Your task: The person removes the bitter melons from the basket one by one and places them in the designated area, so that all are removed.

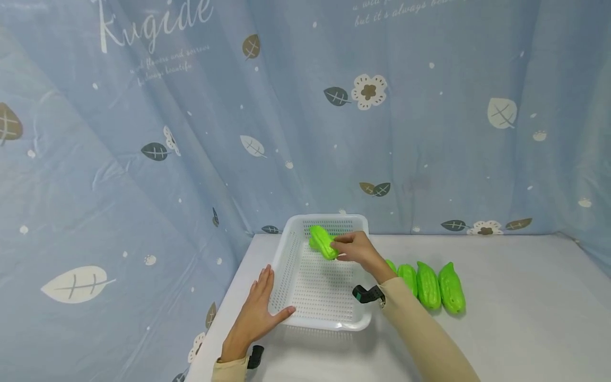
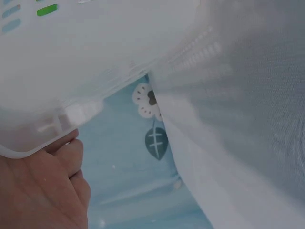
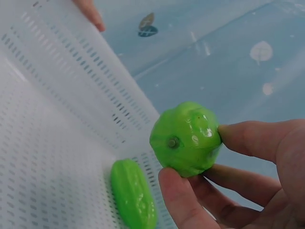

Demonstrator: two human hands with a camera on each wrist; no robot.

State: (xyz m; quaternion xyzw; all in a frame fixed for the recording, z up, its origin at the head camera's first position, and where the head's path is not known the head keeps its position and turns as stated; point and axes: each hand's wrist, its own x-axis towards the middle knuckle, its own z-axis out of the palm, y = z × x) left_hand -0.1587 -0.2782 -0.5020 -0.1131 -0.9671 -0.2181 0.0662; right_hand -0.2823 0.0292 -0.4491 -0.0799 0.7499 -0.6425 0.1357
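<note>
My right hand [image 1: 355, 248] pinches a bright green bitter melon [image 1: 323, 242] by its near end, over the far part of a white perforated basket [image 1: 329, 324]. The right wrist view shows the thumb and fingertips around this lobed, shiny bitter melon [image 3: 186, 138]. Below it, another bitter melon [image 3: 133, 193] lies in the basket, mostly covered in the head view. At the basket's left side, my left hand [image 1: 258, 310] rests against the rim, fingers extended and thumb spread toward the near corner. The left wrist view has part of that hand [image 2: 47, 191] beside the rim.
Several more bitter melons [image 1: 428, 286] lie in a row on the white table [image 1: 520, 297], right of the basket and partly behind my right forearm. A blue printed curtain [image 1: 305, 132] hangs along the table's back and left sides.
</note>
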